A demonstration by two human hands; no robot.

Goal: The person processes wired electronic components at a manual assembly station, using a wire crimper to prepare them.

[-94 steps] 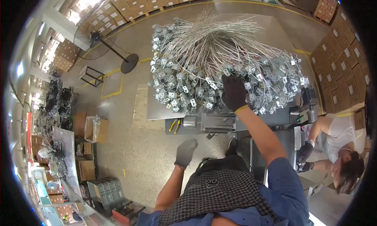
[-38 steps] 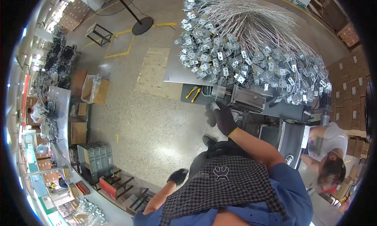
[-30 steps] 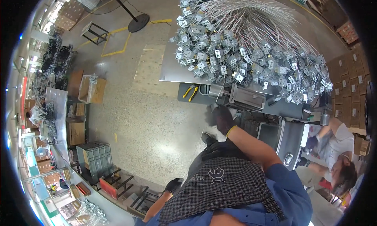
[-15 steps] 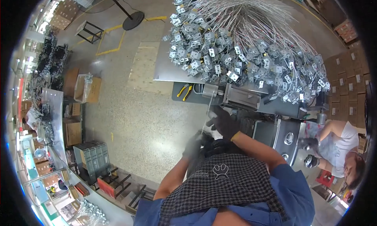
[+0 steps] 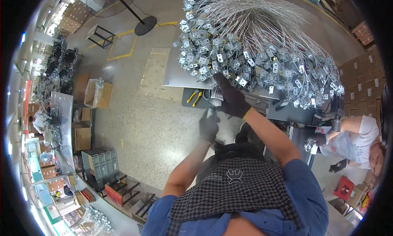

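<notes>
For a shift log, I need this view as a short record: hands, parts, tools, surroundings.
Left hand: gloved, blurred, close below the right hand; grip unclear
Right hand: gloved, partly hiding a steel bench machine; grip unclear
Parts: heaped metal brackets with attached wires
Tool: yellow-handled pliers, lying left of the machine
Nearby: co-worker at right, gloved
Background: pedestal fan, upper left

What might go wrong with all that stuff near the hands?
The yellow-handled pliers lie close to the front edge of the dark ledge, so a bump might knock them to the floor. The gloved right hand looks close to the piled metal parts, so its glove might snag on one. The wires cross over each other, so tugging one could drag others along.
</notes>
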